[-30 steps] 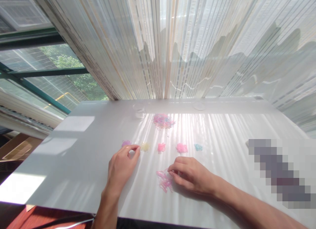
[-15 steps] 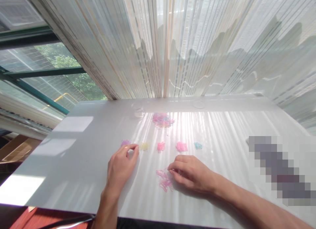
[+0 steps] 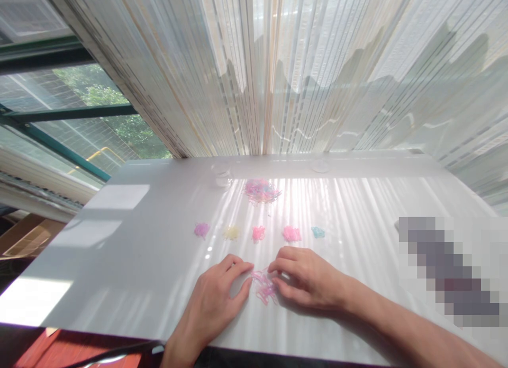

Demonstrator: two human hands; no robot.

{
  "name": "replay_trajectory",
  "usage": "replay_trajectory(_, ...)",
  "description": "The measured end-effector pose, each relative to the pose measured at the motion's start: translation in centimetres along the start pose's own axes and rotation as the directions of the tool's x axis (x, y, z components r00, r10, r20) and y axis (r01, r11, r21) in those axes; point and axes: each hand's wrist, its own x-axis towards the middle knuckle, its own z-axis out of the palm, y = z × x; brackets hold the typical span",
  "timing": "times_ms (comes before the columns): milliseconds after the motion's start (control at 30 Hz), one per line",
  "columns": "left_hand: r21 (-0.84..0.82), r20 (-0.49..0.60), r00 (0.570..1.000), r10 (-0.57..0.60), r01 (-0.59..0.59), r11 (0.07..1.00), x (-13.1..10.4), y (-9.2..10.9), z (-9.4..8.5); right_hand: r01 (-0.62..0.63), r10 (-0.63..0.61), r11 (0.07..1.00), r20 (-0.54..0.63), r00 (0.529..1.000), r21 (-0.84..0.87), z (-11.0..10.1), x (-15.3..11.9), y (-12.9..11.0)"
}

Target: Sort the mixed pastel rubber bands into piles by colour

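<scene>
A loose pile of pink and purple rubber bands [image 3: 264, 288] lies on the white table [image 3: 159, 283] between my hands. At its left edge is my left hand [image 3: 224, 288], thumb and forefinger apart, with nothing seen between them. My right hand [image 3: 307, 278] rests at the pile's right side, fingers curled and fingertips closed on a thin pink band there. Beyond the hands runs a row of small heaps: purple bands [image 3: 202, 230], yellow bands [image 3: 231, 232], coral-pink bands [image 3: 258, 233], pink bands [image 3: 292, 233] and teal bands [image 3: 318, 232].
Farther back lies a larger mixed heap of bands [image 3: 262, 191]. A clear container [image 3: 223, 176] stands to its left, and a clear round lid [image 3: 318, 167] lies back right. Pale striped curtains [image 3: 262, 71] hang behind the table. A blurred-out object [image 3: 452, 272] is at right.
My left hand has moved from beside the purple and yellow heaps, toward me and right, to the near pile, its fingers parting. My right hand has hardly moved.
</scene>
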Motion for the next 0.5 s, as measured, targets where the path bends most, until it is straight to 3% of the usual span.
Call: replay_trajectory(500, -0.04, 0.031, 0.999, 0.035, -0.034, 0.999, 0.25, -0.06, 0.26, 0.001, 0.0, 1.0, 0.048, 0.999, -0.017, 0.09, -0.04, -0.04)
